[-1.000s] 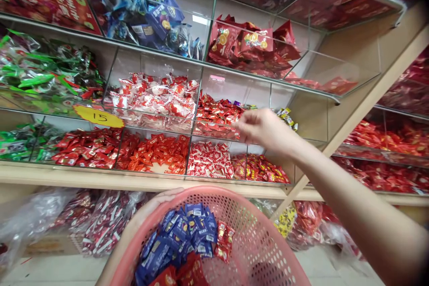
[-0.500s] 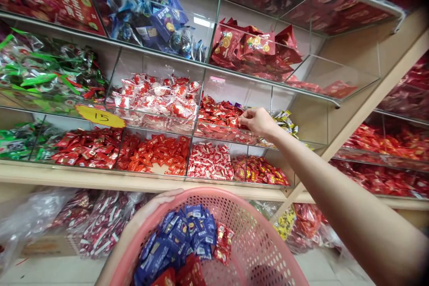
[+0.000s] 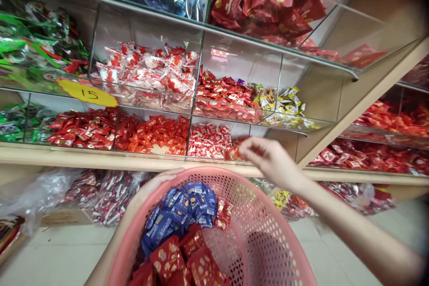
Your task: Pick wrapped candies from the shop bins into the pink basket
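Observation:
My left hand (image 3: 154,185) grips the rim of a pink perforated basket (image 3: 275,214) at the bottom centre; its fingers lie over the far left edge. Inside are blue packets (image 3: 181,212), larger red packets (image 3: 167,257) and a few small red-wrapped candies (image 3: 223,214). My right hand (image 3: 264,154) is above the basket's far right rim, in front of the lower shelf. Its thumb and fingers are pinched on a small red candy packet (image 3: 232,153), partly blurred. Behind it, red candies (image 3: 228,91) lie in a clear compartment beside yellow-wrapped ones (image 3: 290,100).
Clear-fronted shelves hold white-and-red candies (image 3: 150,69), orange-red candies (image 3: 161,134) and green packets (image 3: 36,49). A yellow tag (image 3: 87,94) reads 15. Plastic bags of candy (image 3: 110,196) are under the wooden shelf edge (image 3: 77,157). A slanted wooden panel (image 3: 365,103) stands right.
My right hand has moved down from the middle compartment toward the basket, with a red packet now visible at its fingers. The view has shifted, and more red packets show in the basket.

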A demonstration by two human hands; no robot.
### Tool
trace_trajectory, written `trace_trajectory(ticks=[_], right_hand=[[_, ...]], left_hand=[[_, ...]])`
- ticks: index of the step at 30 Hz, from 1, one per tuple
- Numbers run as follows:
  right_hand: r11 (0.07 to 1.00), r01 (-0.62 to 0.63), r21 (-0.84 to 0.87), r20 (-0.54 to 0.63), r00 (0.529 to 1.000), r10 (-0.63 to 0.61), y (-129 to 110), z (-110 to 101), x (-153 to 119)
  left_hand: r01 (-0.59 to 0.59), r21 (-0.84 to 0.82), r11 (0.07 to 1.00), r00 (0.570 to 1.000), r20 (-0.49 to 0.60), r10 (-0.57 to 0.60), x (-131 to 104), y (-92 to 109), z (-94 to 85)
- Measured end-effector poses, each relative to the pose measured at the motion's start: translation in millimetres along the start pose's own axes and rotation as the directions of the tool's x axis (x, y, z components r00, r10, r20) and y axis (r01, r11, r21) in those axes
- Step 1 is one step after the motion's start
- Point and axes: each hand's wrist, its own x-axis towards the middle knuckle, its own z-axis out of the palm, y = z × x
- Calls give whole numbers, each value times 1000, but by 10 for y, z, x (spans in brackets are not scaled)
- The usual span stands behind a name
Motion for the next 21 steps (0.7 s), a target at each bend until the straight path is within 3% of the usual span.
trace_trajectory(ticks=[2,5,9,15,21], right_hand=[[994,-101,-40,191,976,107,286,359,-293],[958,-228,-176,376,883,279,785,822,-643],[900,-385,-206,500,749,435,1203,1108,-860],[839,-517,-172,697,538,474,1163,1109,-749],[721,-649,-241,636,455,623,1130,1209,-702]], left_hand=[[31,17,999,998,57,-32,19,-39,-29],[39,43,998,993,113,-44,68,-119,-104],[-27,99,995,984,176,10,140,-266,-243],[26,72,997,992,124,-35,111,-209,-242],[53,24,998,995,88,-55,48,-44,-84]])
